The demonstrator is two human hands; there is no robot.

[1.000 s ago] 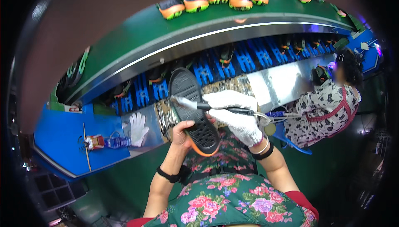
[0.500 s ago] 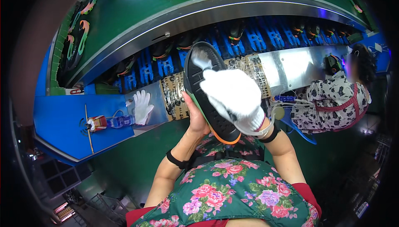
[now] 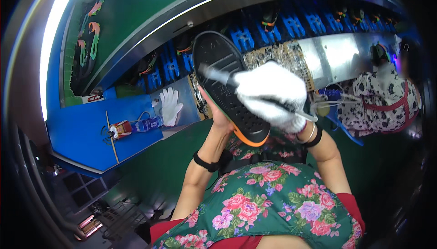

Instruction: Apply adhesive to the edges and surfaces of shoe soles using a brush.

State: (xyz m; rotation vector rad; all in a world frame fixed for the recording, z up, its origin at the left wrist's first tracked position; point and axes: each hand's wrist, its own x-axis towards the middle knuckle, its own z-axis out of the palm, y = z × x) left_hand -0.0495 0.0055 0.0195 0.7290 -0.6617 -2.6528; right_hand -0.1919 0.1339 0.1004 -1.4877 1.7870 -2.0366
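A black shoe sole (image 3: pixel 217 51), orange at its near end and greenish along its left side, slants across the middle with its ridged, dotted face up. My bare left hand (image 3: pixel 219 117) grips it from the left edge, fingers mostly hidden underneath. Over the sole's right side, my right hand (image 3: pixel 273 92), in a white glove, is closed around a dark-handled brush (image 3: pixel 215 73). The pale, motion-blurred bristles lie over the middle of the sole; whether they touch it is hard to tell.
On the blue table (image 3: pixel 77 133) at left lie a white glove (image 3: pixel 170 105), a plastic bottle (image 3: pixel 148 124), a red-and-white box (image 3: pixel 120 130) and a thin stick (image 3: pixel 112 144). Blue holders (image 3: pixel 291 25) bearing shoe parts line the far side below a metal ledge. Another person (image 3: pixel 382 98) sits at right.
The brush has moved from the far tip of the sole nearer to its middle, my right hand shifting with it. The whole view has turned slightly; my left hand keeps its grip.
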